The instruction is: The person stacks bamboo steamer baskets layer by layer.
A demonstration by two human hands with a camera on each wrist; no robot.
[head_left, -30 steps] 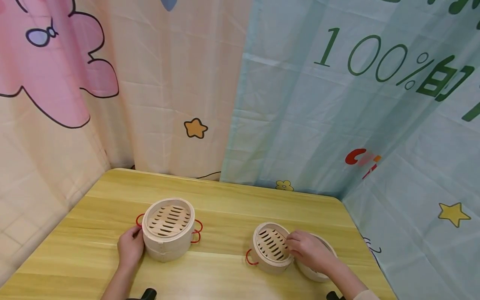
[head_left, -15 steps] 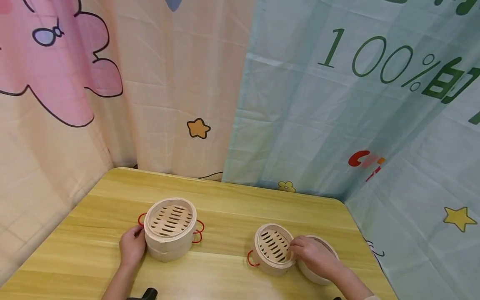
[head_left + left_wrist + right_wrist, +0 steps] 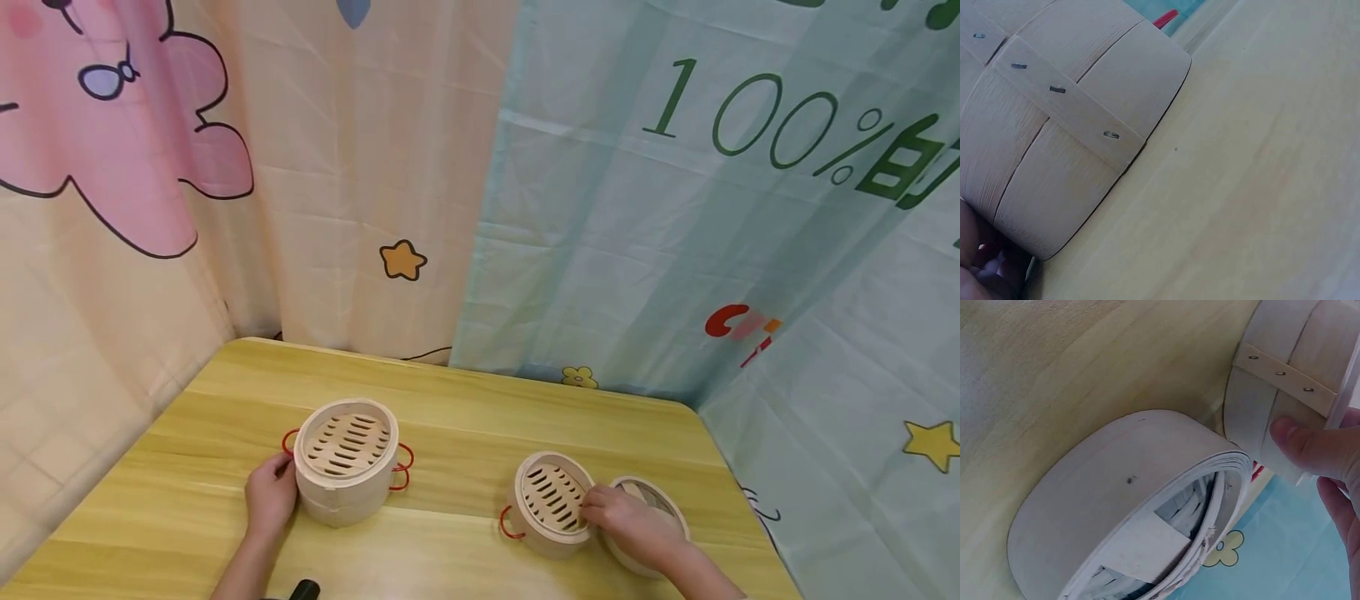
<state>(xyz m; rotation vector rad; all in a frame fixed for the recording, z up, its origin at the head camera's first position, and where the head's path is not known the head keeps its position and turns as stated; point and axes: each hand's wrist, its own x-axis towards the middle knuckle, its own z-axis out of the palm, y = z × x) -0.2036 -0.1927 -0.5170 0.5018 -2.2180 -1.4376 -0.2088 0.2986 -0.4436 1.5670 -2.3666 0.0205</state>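
A large two-tier bamboo steamer [image 3: 341, 504] with red handles and a slotted top stands left of centre. My left hand [image 3: 270, 500] is at its left side, fingers around a lower red handle [image 3: 988, 253], mostly hidden behind the wall in the left wrist view. To the right stands a smaller bamboo steamer [image 3: 542, 540], also slotted, with a red handle on its left. My right hand [image 3: 626, 521] pinches its right rim, thumb [image 3: 1310, 447] on the outer wall. Beside it, partly under my right forearm, lies a round bamboo lid [image 3: 1104, 481], its hollow side up.
The wooden table [image 3: 442, 450] has a wide stretch between the two steamers. Behind it hang printed curtains [image 3: 375, 167], close to the back and right edges. A black object [image 3: 305, 590] shows at the bottom near my left wrist.
The view has shifted slightly, so everything sits a little further right. My right hand has moved slightly nearer along the small steamer's rim, showing more of the lid. My left hand stays in place.
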